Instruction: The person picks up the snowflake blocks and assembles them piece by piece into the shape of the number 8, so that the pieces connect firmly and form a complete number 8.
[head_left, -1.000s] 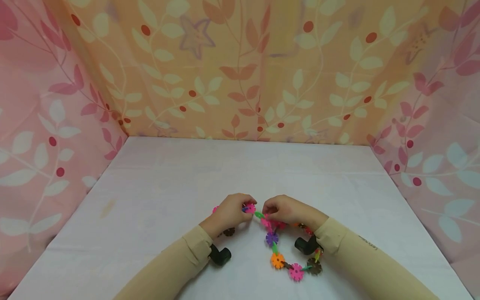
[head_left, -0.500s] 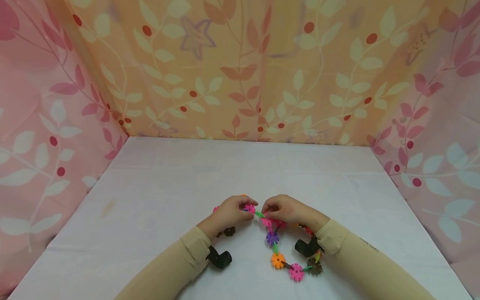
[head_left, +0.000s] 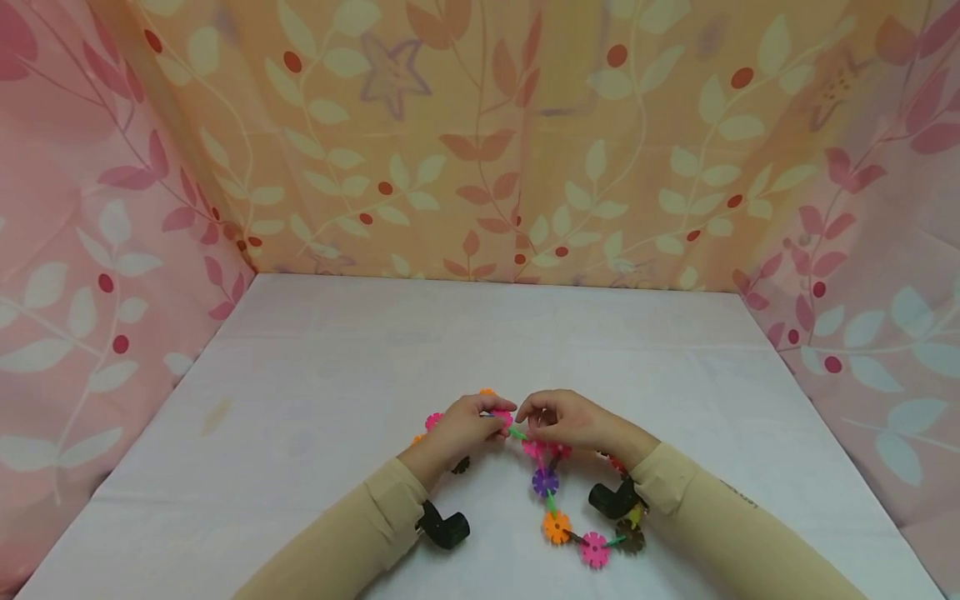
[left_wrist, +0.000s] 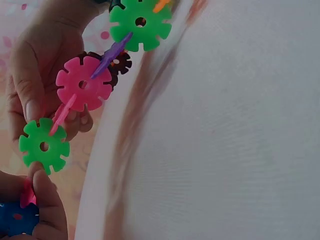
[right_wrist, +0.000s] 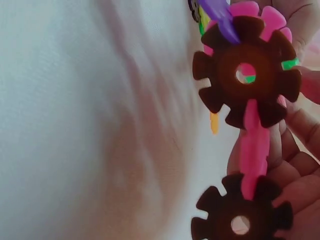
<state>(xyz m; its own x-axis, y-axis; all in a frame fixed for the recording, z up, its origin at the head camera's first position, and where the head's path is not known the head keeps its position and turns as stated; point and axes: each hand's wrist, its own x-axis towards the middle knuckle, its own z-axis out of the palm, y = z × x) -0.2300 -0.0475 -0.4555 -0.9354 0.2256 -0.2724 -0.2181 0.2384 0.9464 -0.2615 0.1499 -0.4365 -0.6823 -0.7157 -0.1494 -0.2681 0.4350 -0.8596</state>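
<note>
A chain of interlocking notched plastic discs (head_left: 545,482) in several colours passes between both hands. My left hand (head_left: 457,431) pinches a pink disc (head_left: 504,418) between thumb and fingers. A green disc (left_wrist: 44,146) joins it and spans the gap to my right hand (head_left: 573,419). In the left wrist view the right thumb touches this green disc's edge, and its fingers curl behind another pink disc (left_wrist: 84,84). The loop on the right includes an orange disc (head_left: 557,527). Two dark brown discs (right_wrist: 246,72) hide part of the fingers in the right wrist view.
White cloth covers the table (head_left: 360,342). Floral fabric (head_left: 480,100) hangs at the back and both sides. A black wrist device (head_left: 444,527) sits at the left cuff and another (head_left: 613,500) at the right, close to the chain.
Both hands stay nearly in place. The right fingertips have edged leftward, and the lower loop has shifted slightly down. More discs show beside the left hand.
</note>
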